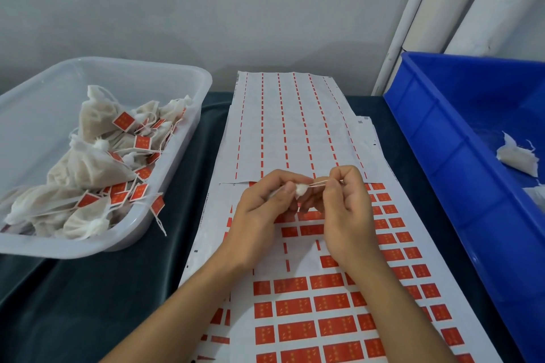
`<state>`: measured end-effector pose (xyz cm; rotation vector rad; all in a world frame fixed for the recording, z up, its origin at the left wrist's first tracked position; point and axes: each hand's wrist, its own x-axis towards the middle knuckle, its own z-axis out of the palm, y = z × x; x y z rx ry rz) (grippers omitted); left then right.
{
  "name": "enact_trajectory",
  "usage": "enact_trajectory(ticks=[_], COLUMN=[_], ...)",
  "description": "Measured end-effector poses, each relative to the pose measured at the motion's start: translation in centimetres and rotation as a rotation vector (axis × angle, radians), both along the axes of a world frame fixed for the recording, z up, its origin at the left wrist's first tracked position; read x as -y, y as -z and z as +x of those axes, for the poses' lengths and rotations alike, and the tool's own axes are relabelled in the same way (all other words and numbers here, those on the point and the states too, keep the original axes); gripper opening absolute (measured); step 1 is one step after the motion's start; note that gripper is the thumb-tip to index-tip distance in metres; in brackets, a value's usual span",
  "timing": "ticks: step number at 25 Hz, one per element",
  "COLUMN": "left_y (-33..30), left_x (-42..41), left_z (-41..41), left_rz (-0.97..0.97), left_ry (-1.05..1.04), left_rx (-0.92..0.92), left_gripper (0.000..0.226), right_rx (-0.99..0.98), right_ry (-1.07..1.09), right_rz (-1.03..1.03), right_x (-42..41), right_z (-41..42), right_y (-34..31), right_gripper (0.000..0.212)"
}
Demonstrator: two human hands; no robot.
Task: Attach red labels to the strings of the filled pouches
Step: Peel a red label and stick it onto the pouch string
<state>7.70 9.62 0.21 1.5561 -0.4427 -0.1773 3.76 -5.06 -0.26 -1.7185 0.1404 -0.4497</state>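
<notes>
My left hand (pixel 265 209) grips a small white filled pouch (pixel 300 190) by its gathered top; most of the pouch is hidden behind the fingers. Its thin string (pixel 320 183) runs right into my right hand (pixel 345 203), which pinches it between thumb and fingertips. Both hands hover over a sheet of red labels (pixel 295 306), where some labels near the hands are peeled away. A used sheet (pixel 295 127) with only red strips lies farther back.
A clear plastic tub (pixel 188 127) on the left holds several pouches with red labels on their strings. A blue crate (pixel 436 138) on the right holds a few unlabelled white pouches (pixel 517 156). Dark cloth (pixel 73 303) covers the table. White pipes stand at back right.
</notes>
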Motion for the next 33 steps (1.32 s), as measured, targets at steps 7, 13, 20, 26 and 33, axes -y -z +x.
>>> enact_trajectory(ticks=[7,13,20,26,33], left_y=[0.1,0.3,0.2,-0.3,0.2], left_x=[-0.2,-0.1,0.0,0.2,0.1], left_z=[0.3,0.3,0.1,-0.4,-0.3], left_rz=[0.012,0.043,0.071,0.117,0.184], left_ry=[-0.054,-0.062,-0.066,0.028,0.079], left_rx=[-0.006,0.014,-0.026,-0.015,-0.059], left_gripper=[0.021,0.020,0.022,0.017,0.018], right_rx=[-0.093,-0.160,-0.143,-0.071,-0.006], right_ry=[-0.161,-0.063,0.046,-0.157,0.004], right_rz=[0.426,0.079,0.232,0.629,0.729], right_x=[0.5,0.3,0.8,1.1,2.4], right_z=[0.5,0.3,0.2,0.2,0.2], right_y=[-1.1,-1.2,-1.4,-2.2,-2.5], right_gripper=[0.021,0.020,0.021,0.015,0.024])
